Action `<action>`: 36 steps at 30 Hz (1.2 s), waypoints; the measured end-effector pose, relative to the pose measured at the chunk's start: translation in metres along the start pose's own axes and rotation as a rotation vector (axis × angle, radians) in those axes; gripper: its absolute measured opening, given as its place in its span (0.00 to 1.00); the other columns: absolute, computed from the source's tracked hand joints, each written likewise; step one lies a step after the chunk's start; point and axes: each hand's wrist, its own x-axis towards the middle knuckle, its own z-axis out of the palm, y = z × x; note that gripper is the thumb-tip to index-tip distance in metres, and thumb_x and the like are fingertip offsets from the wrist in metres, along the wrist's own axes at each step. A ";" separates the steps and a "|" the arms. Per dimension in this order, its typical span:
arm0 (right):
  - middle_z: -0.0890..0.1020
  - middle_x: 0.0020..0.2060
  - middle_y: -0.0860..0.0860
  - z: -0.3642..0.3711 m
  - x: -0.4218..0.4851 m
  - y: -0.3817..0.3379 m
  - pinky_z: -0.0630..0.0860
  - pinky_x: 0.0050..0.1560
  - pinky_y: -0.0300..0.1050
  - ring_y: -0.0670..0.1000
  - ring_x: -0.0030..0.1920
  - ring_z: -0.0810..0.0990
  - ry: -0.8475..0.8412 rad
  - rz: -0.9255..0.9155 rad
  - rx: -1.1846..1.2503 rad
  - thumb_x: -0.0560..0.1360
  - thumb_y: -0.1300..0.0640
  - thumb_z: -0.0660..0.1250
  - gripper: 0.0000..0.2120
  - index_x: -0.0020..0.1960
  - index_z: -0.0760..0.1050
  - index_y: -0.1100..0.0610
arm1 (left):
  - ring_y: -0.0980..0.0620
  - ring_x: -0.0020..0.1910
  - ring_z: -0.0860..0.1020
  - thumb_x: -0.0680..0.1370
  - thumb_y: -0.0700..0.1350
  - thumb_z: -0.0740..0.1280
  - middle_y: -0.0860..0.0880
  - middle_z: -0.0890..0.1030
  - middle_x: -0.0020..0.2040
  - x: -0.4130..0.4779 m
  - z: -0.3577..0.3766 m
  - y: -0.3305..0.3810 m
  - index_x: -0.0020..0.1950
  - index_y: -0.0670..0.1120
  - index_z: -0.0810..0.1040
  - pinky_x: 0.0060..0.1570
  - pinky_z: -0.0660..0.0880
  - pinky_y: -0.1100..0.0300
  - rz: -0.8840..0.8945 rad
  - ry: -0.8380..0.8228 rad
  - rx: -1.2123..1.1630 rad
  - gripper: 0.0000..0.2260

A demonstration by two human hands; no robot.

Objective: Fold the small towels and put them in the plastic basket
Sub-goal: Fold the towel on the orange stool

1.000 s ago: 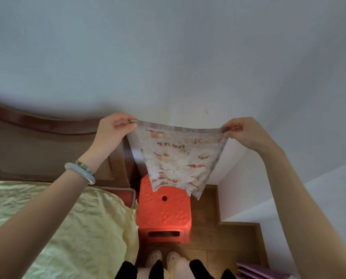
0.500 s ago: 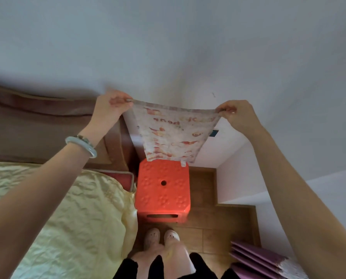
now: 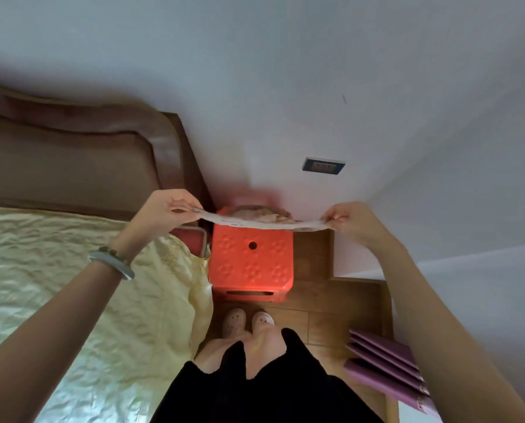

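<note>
A small white towel with a red print is stretched between my hands over the far edge of an orange plastic stool. I see it almost edge-on, its far part sagging behind onto the stool's back edge. My left hand pinches the towel's left corner. My right hand pinches the right corner. No plastic basket shows in the head view.
A bed with a pale yellow cover and brown headboard lies to the left. A pink-rimmed thing sits between bed and stool. Purple folders lie on the wooden floor at right. My feet stand before the stool.
My hands have come down from in front of the wall to just above the stool, carrying the towel. It hung vertically before and now lies nearly flat.
</note>
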 end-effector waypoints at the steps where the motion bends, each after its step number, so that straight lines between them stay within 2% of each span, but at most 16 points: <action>1: 0.81 0.41 0.52 0.008 -0.005 0.006 0.71 0.49 0.44 0.49 0.45 0.76 -0.039 0.009 -0.027 0.73 0.65 0.67 0.06 0.45 0.83 0.59 | 0.63 0.35 0.80 0.69 0.28 0.72 0.56 0.83 0.33 -0.006 0.005 -0.007 0.38 0.48 0.81 0.40 0.74 0.72 -0.026 -0.032 -0.012 0.14; 4: 0.80 0.41 0.50 0.029 -0.019 0.022 0.72 0.47 0.42 0.51 0.46 0.77 -0.124 0.051 -0.022 0.74 0.63 0.68 0.06 0.47 0.83 0.59 | 0.63 0.33 0.80 0.67 0.27 0.73 0.55 0.83 0.32 -0.022 0.019 -0.028 0.39 0.42 0.80 0.38 0.74 0.72 -0.087 -0.110 -0.033 0.11; 7: 0.81 0.42 0.52 0.046 -0.032 0.035 0.73 0.49 0.45 0.52 0.47 0.78 -0.183 0.061 -0.032 0.74 0.61 0.68 0.06 0.48 0.83 0.59 | 0.57 0.36 0.81 0.66 0.28 0.74 0.51 0.84 0.34 -0.038 0.032 -0.052 0.39 0.41 0.81 0.42 0.76 0.67 -0.145 -0.186 -0.013 0.10; 10: 0.80 0.43 0.50 0.062 -0.042 0.048 0.72 0.48 0.42 0.50 0.48 0.77 -0.246 0.105 -0.002 0.75 0.61 0.67 0.06 0.48 0.82 0.57 | 0.60 0.36 0.82 0.67 0.27 0.74 0.53 0.84 0.34 -0.052 0.044 -0.069 0.39 0.42 0.81 0.41 0.76 0.70 -0.201 -0.247 -0.008 0.10; 12: 0.80 0.43 0.48 0.075 -0.047 0.059 0.72 0.48 0.41 0.49 0.48 0.77 -0.293 0.137 0.020 0.74 0.61 0.68 0.05 0.47 0.82 0.55 | 0.59 0.37 0.82 0.67 0.28 0.74 0.52 0.84 0.34 -0.059 0.050 -0.078 0.39 0.40 0.81 0.41 0.76 0.70 -0.246 -0.281 -0.027 0.09; 15: 0.79 0.40 0.44 0.092 -0.052 0.073 0.70 0.43 0.36 0.45 0.46 0.76 -0.370 0.182 0.036 0.73 0.61 0.69 0.05 0.43 0.80 0.52 | 0.56 0.37 0.82 0.67 0.28 0.74 0.49 0.85 0.35 -0.065 0.058 -0.095 0.39 0.39 0.81 0.41 0.77 0.68 -0.320 -0.339 -0.053 0.08; 18: 0.80 0.39 0.44 0.106 -0.053 0.086 0.71 0.44 0.35 0.46 0.46 0.78 -0.409 0.217 0.068 0.72 0.61 0.70 0.04 0.41 0.81 0.52 | 0.56 0.37 0.83 0.67 0.28 0.74 0.48 0.85 0.36 -0.068 0.066 -0.112 0.40 0.39 0.81 0.41 0.77 0.69 -0.392 -0.358 -0.063 0.08; 23: 0.81 0.41 0.46 0.124 -0.034 0.104 0.74 0.50 0.40 0.48 0.47 0.79 -0.401 0.227 0.042 0.73 0.61 0.69 0.05 0.47 0.82 0.54 | 0.59 0.37 0.82 0.68 0.29 0.73 0.50 0.85 0.35 -0.058 0.085 -0.131 0.40 0.40 0.82 0.40 0.76 0.71 -0.413 -0.274 -0.094 0.07; 27: 0.80 0.43 0.46 0.132 -0.002 0.118 0.69 0.45 0.30 0.46 0.48 0.77 -0.329 0.184 -0.013 0.75 0.59 0.66 0.06 0.50 0.81 0.54 | 0.57 0.38 0.82 0.68 0.30 0.73 0.51 0.85 0.35 -0.037 0.099 -0.150 0.41 0.42 0.82 0.40 0.77 0.68 -0.401 -0.156 -0.095 0.08; 32: 0.78 0.44 0.48 0.145 0.046 0.124 0.67 0.41 0.29 0.43 0.43 0.74 -0.247 0.159 0.012 0.77 0.62 0.63 0.08 0.52 0.80 0.58 | 0.60 0.39 0.81 0.67 0.30 0.74 0.60 0.84 0.36 -0.003 0.106 -0.180 0.36 0.59 0.83 0.45 0.77 0.69 -0.354 -0.029 -0.081 0.20; 34: 0.79 0.45 0.48 0.149 0.066 0.127 0.68 0.41 0.30 0.44 0.44 0.74 -0.201 0.162 0.064 0.77 0.62 0.63 0.08 0.52 0.80 0.59 | 0.56 0.42 0.81 0.67 0.36 0.75 0.57 0.84 0.38 0.009 0.109 -0.187 0.38 0.60 0.82 0.48 0.77 0.66 -0.322 0.006 -0.056 0.16; 36: 0.79 0.44 0.48 0.154 0.087 0.131 0.70 0.40 0.32 0.44 0.43 0.75 -0.155 0.181 0.129 0.76 0.62 0.64 0.08 0.52 0.81 0.58 | 0.53 0.42 0.80 0.69 0.36 0.74 0.53 0.82 0.39 0.024 0.114 -0.197 0.39 0.56 0.80 0.48 0.75 0.62 -0.347 0.057 -0.056 0.14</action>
